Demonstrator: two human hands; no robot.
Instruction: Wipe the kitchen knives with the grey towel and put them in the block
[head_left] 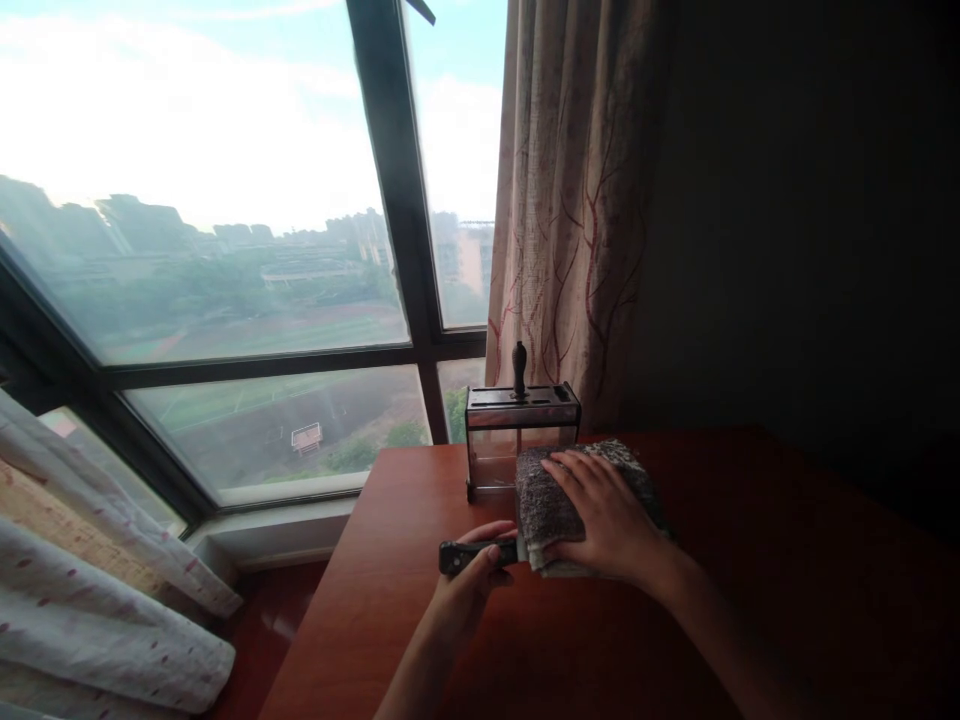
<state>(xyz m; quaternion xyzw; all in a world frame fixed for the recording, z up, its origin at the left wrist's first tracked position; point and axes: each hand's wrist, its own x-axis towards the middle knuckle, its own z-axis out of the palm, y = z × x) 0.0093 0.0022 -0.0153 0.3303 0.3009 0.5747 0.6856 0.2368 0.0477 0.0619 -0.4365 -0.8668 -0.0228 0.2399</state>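
My left hand is closed round the black riveted handle of a kitchen knife. Just a sliver of its metal blade shows by the handle; the rest is hidden by a folded grey towel. Over the towel lies my right hand, its fingers across the top and its thumb at the near side, holding the cloth against the blade. Behind the towel stands a clear-sided knife block with a metal frame and slotted top. One dark handle sticks up out of it.
Everything stands over a reddish-brown wooden table. Its left edge runs beside a large window with dark frames. A patterned curtain hangs behind the table, and a pale curtain is at lower left. The right side is very dark.
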